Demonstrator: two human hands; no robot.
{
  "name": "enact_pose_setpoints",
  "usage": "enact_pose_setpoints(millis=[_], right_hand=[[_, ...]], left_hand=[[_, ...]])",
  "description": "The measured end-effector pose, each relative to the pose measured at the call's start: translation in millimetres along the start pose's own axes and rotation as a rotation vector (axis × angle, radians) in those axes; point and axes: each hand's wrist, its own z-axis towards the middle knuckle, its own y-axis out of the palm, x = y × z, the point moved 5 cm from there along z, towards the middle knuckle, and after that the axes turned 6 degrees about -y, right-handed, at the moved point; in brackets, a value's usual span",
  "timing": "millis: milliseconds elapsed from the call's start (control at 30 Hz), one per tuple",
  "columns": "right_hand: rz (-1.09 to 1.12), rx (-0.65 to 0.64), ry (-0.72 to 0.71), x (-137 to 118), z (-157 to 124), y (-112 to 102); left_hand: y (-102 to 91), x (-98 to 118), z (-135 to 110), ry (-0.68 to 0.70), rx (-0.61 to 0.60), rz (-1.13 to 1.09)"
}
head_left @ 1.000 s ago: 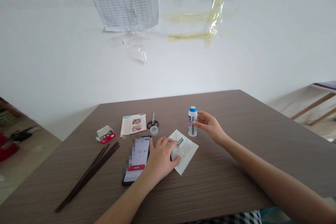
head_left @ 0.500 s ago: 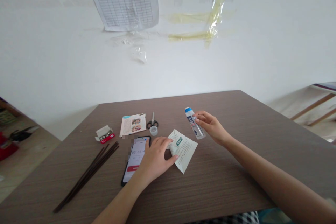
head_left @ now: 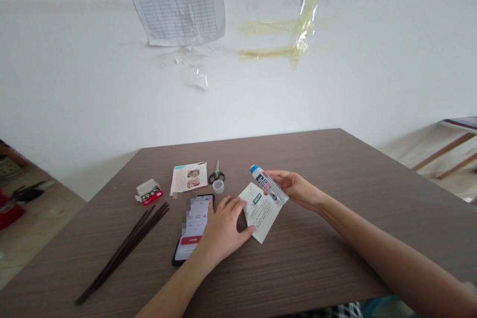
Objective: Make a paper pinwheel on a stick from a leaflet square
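The right hand (head_left: pixel 296 191) pinches a white bottle (head_left: pixel 267 185) with a blue cap between its fingers (head_left: pixel 278 175) and thumb, tilted with the cap toward the upper left, over a folded paper leaflet (head_left: pixel 260 211) mid-table (head_left: pixel 328 258). The left hand (head_left: pixel 223 228) rests with fingers (head_left: pixel 233 203) spread, their tips at the leaflet's left edge, partly over a phone (head_left: pixel 194 228) showing a timer.

00:02:42 on phone (head_left: pixel 194 228), 70 on bottle (head_left: pixel 266 185)
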Motion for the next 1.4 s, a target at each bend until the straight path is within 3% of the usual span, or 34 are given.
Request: enact_pose_setpoints(millis=[167,300,600,967,1400], right_hand=[[-0.026,0.032,-0.068,-0.8,1.3,-2.4],[-0.177,0.112,-0.166,-6.3,-0.1,-4.9],[-0.934,0.244,-0.490,-6.3,-9.9,-5.8],[-1.058,0.072,-0.398,3.3,-7.5,17.5],[-1.196,-0.005,-0.476,16.9,-4.4,24.4]], left_hand=[[1.8,-1.9,1.8,0.015,-0.039,0.018],[2.7,-2.7,2.5,0.012,-0.057,0.010],[8.3,3.3,1.7,0.050,-0.057,-0.018],[13.4,5.2,0.8,0.074,-0.039,-0.019],[10.6,8.1,0.0,0.062,-0.032,-0.007]])
